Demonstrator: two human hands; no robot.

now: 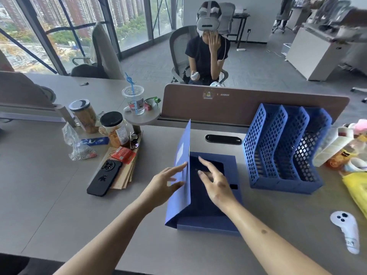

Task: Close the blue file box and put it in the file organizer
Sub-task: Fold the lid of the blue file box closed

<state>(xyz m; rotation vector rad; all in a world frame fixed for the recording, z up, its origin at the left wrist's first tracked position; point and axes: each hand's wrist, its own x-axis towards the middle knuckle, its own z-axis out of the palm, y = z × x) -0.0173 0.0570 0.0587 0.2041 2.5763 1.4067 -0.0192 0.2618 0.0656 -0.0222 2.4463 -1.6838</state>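
Grey desk, frame centre: blue file box half-closed. My left hand pushes its lid, fingers spread; right hand hovers, unclenched. Next, I'd press it shut.

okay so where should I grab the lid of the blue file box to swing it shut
Take the lid by its free long edge, coming from the left, where the left hand already touches it. It stands near upright, hinged along the blue file box's left side, so pushing rightward folds it down.

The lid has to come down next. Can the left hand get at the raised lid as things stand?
Probably yes: the left hand is already at the outer face of the upright lid, nothing between them.
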